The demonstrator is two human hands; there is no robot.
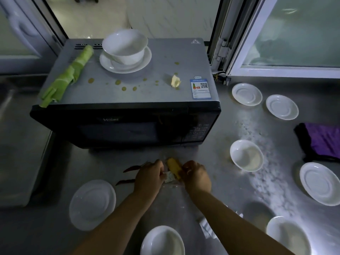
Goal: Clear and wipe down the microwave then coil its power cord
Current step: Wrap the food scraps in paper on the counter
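A black and grey microwave (128,96) stands on the steel counter with its door closed. On its top lie a green leafy stalk (68,74), a white bowl (125,46) on a white saucer (142,61), a small pale food scrap (175,81) and several brown sauce spots (117,82). In front of the microwave, my left hand (148,178) and my right hand (196,176) have their fingers curled round a yellow food piece (173,167) and a pale wrapper (168,176) on the counter. The power cord is not in view.
White saucers (92,204) (246,94) (319,183) and bowls (245,155) (162,241) are spread over the counter. Red chillies (132,168) lie left of my hands. A purple cloth (322,140) sits at the right edge. A window frame (237,52) rises behind.
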